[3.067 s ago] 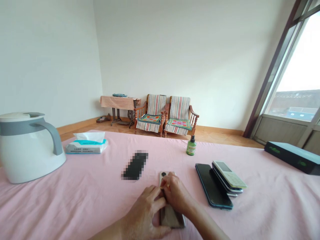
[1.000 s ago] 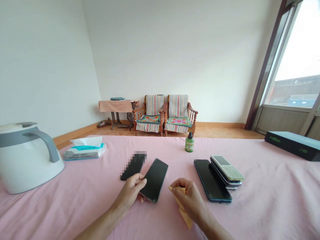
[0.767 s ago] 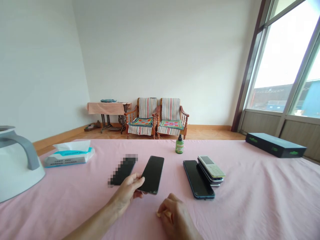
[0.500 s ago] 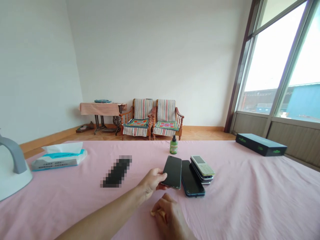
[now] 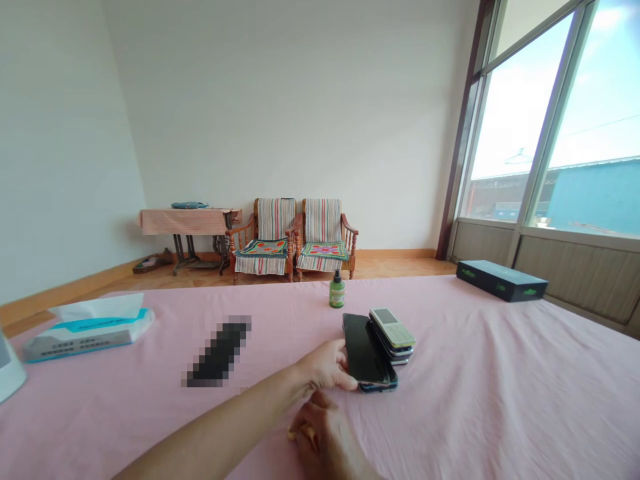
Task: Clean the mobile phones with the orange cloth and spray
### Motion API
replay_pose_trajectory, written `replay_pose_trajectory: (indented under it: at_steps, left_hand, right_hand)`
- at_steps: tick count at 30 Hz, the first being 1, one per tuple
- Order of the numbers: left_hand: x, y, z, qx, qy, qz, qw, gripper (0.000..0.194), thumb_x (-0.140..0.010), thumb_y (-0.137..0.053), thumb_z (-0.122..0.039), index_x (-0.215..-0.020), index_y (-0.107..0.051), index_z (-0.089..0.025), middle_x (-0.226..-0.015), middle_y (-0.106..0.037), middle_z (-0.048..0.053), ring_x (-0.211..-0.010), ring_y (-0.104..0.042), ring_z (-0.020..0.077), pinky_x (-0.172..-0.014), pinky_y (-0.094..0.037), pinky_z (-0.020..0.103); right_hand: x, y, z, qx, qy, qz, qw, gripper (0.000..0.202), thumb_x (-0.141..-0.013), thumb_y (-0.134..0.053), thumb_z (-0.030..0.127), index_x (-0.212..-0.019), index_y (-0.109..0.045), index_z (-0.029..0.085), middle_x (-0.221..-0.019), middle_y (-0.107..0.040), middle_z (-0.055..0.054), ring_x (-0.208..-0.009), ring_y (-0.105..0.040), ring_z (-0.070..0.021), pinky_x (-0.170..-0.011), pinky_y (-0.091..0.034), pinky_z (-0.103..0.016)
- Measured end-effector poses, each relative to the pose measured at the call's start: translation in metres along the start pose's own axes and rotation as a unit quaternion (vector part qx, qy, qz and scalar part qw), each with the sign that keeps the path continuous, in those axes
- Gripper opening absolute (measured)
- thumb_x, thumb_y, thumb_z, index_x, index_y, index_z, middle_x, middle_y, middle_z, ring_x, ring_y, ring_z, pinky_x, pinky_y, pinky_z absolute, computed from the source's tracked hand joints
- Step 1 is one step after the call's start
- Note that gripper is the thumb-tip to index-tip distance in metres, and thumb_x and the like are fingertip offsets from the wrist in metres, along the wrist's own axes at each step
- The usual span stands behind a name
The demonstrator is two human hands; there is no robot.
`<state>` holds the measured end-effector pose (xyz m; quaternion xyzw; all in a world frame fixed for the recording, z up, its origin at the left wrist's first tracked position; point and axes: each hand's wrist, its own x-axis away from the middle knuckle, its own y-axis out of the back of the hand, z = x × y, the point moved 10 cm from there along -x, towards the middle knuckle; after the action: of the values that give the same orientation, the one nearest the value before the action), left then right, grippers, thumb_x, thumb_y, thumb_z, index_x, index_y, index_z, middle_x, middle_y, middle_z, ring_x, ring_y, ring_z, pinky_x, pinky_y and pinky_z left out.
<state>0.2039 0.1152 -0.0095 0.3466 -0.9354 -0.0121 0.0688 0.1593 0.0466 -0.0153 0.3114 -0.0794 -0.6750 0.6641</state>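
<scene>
My left hand grips the near left side of a black smartphone. That phone lies over another smartphone, whose bluish edge shows beneath it. Right beside them is a stack of phones, with a pale keypad phone on top. Closer to me, my right hand is closed around a small pale-yellow thing that looks like folded cloth, mostly hidden by the fingers. Behind the phones stands a green spray bottle with a black top.
A pink cloth covers the surface. At left are a tissue pack, a pixelated dark object and the edge of a white object. A black box sits at the far right. Two wooden chairs stand beyond.
My left hand has carried the smartphone right, onto the one beside the stack. My right hand stays closed near the same spot. The whole view has shifted slightly.
</scene>
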Motion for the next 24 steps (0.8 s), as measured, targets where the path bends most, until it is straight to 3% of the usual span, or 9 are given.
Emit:
replay_pose_trajectory:
  at_steps: [4, 9, 13, 17, 21, 24]
  left_hand:
    - [-0.008, -0.003, 0.002, -0.059, -0.005, -0.004, 0.998, 0.053, -0.046, -0.071, -0.006, -0.098, -0.059, -0.011, -0.056, -0.059, -0.004, -0.048, -0.054, 0.0117, -0.047, -0.040, 0.020]
    - [-0.013, -0.007, -0.001, -0.133, -0.013, -0.005, 0.991, 0.045, -0.054, -0.068, -0.012, -0.097, -0.059, -0.009, -0.052, -0.058, -0.003, -0.043, -0.052, 0.0114, -0.045, -0.041, 0.021]
    - [-0.001, 0.007, -0.012, -0.223, -0.035, -0.047, 0.973, 0.059, -0.060, -0.064, -0.014, -0.118, -0.054, -0.007, -0.059, -0.062, -0.001, -0.049, -0.056, 0.0143, -0.048, -0.043, 0.023]
    - [0.032, 0.057, -0.024, -0.341, -0.062, -0.154, 0.925, 0.060, -0.070, -0.058, -0.018, -0.128, -0.049, -0.012, -0.081, -0.067, 0.004, -0.073, -0.062, 0.0195, -0.070, -0.047, 0.029]
    - [0.081, 0.141, -0.021, -0.452, -0.018, -0.272, 0.849, 0.063, -0.072, -0.058, -0.020, -0.133, -0.044, -0.016, -0.117, -0.059, 0.011, -0.109, -0.054, 0.0255, -0.097, -0.037, 0.035]
    - [0.122, 0.204, -0.011, -0.507, 0.070, -0.353, 0.783, 0.075, -0.071, -0.062, -0.034, -0.136, -0.035, -0.009, -0.130, -0.049, 0.021, -0.124, -0.040, 0.0359, -0.101, -0.030, 0.045]
  right_hand:
    - [-0.001, 0.000, -0.002, -0.008, 0.002, -0.005, 1.000, 0.031, -0.061, -0.050, -0.004, -0.077, -0.069, 0.014, -0.091, -0.063, -0.008, -0.077, -0.060, -0.0156, -0.061, -0.040, -0.020]
    - [-0.003, -0.001, -0.003, -0.004, 0.005, -0.008, 1.000, 0.030, -0.061, -0.050, -0.003, -0.076, -0.069, 0.014, -0.090, -0.063, -0.008, -0.071, -0.059, -0.0138, -0.058, -0.039, -0.020]
    - [-0.002, -0.003, -0.004, 0.013, 0.004, 0.000, 1.000, 0.029, -0.061, -0.051, -0.003, -0.076, -0.069, 0.014, -0.087, -0.063, -0.007, -0.066, -0.058, -0.0122, -0.054, -0.036, -0.019]
    - [0.000, -0.002, -0.001, 0.041, 0.015, 0.000, 0.999, 0.029, -0.063, -0.052, -0.003, -0.076, -0.068, 0.016, -0.082, -0.062, -0.005, -0.070, -0.059, -0.0127, -0.059, -0.037, -0.019]
    - [0.001, -0.008, 0.003, 0.065, 0.055, 0.033, 0.996, 0.024, -0.067, -0.051, 0.000, -0.076, -0.066, 0.016, -0.081, -0.061, -0.005, -0.070, -0.059, -0.0128, -0.060, -0.039, -0.019]
    - [0.001, -0.010, 0.003, 0.082, 0.082, 0.036, 0.993, 0.023, -0.068, -0.050, 0.002, -0.075, -0.065, 0.017, -0.079, -0.061, -0.005, -0.071, -0.059, -0.0134, -0.060, -0.040, -0.019]
